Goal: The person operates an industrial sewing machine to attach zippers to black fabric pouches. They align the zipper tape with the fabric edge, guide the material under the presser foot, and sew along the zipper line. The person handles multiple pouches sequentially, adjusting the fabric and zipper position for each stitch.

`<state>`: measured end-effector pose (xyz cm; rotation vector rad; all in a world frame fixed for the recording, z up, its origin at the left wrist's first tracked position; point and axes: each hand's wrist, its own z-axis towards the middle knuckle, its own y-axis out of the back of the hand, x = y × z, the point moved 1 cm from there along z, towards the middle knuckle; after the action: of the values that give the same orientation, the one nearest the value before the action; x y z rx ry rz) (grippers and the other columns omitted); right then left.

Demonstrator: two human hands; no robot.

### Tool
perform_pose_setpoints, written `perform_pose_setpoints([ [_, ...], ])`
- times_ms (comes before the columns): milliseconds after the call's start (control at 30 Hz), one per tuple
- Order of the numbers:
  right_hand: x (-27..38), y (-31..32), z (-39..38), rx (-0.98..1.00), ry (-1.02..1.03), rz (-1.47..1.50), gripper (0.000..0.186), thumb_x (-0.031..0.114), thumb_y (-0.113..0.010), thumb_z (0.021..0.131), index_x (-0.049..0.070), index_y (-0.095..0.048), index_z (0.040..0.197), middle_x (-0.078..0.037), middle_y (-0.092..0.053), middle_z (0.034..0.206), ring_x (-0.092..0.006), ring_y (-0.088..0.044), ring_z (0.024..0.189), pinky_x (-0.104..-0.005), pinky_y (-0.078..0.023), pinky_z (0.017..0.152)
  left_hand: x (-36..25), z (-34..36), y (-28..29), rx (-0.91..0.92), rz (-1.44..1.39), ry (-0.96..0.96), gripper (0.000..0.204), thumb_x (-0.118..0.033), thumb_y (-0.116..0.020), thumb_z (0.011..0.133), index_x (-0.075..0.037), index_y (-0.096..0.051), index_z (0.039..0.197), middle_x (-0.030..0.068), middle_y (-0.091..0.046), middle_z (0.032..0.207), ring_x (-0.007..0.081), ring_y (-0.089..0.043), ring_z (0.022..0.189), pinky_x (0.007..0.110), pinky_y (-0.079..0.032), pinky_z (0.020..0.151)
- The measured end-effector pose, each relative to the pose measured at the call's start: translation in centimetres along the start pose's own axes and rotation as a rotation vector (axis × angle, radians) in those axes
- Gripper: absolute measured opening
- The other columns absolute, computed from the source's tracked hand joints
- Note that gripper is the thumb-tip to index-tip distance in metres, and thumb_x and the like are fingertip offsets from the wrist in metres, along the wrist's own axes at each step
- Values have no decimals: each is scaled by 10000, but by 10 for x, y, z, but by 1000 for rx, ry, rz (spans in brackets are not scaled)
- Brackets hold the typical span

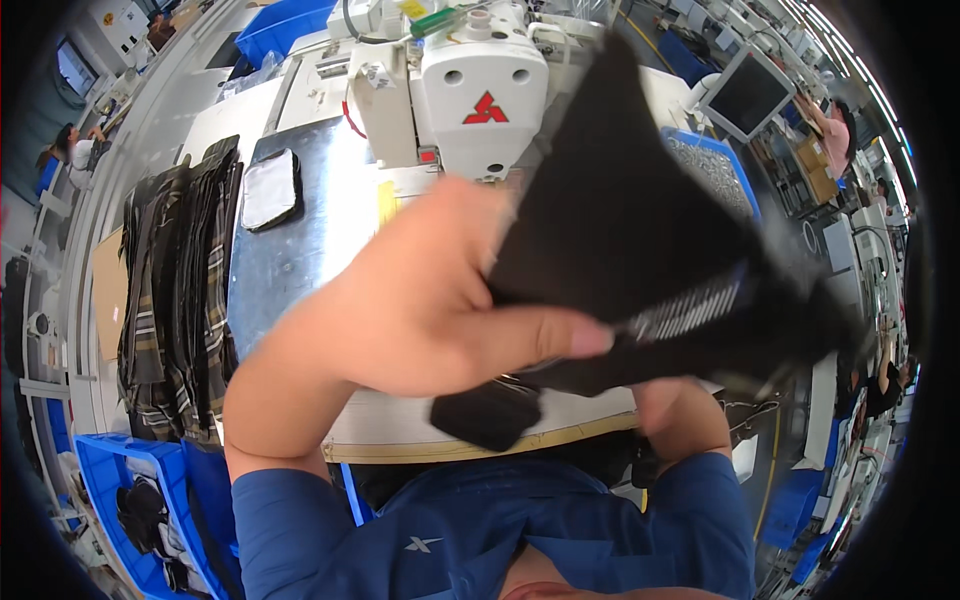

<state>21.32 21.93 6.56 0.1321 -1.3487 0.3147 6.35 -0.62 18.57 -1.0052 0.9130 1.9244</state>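
A large piece of black cloth [620, 220] is held up in front of me, blurred at its right end, with a strip of white stitching or print along its lower part. My left hand [430, 300] is closed on its left side, the thumb pressed over the front. Behind the lower edge of the cloth is my right hand [665, 400], its fingers hidden. A small dark flap [488, 412] shows below my left hand, over the table's near edge. Beyond the cloth stands a white sewing machine [485, 80], partly covered by it.
Plaid and black cloth pieces [180, 290] lie stacked on the left, beside a metal plate [270, 270] bearing a small white-topped pile [271, 190]. A blue crate [100, 470] stands lower left. At right are a blue tray [745, 175] and a monitor [748, 92].
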Motion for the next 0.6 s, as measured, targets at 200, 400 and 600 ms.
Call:
perform_pose_setpoints([
  [200,16,-20,12,47,8,-219,395,74,-913,850,8,-787,1219,-136,-785,1218,-260,-742,1140,-397,-559,1010,-16,9,15,-360,-91,-159,436,38,-826,836,57,-706,1255,146,-782,1150,237,-749,1034,361,-582,968],
  [400,13,-23,24,118,-46,30,663,75,-980,771,-7,-702,1367,-136,-742,1351,-252,-694,1262,-409,-508,1115,-5,8,23,-492,-101,-110,402,4,-713,965,84,-645,1353,206,-756,1239,282,-760,1093,407,-608,997],
  [600,-5,-23,20,148,-135,-135,579,2,-896,849,-8,-670,1382,-139,-736,1347,-235,-689,1256,-400,-514,1111,12,15,19,-512,-361,-90,182,-9,-814,949,33,-765,1119,84,-801,1022,151,-749,896,285,-587,821],
])
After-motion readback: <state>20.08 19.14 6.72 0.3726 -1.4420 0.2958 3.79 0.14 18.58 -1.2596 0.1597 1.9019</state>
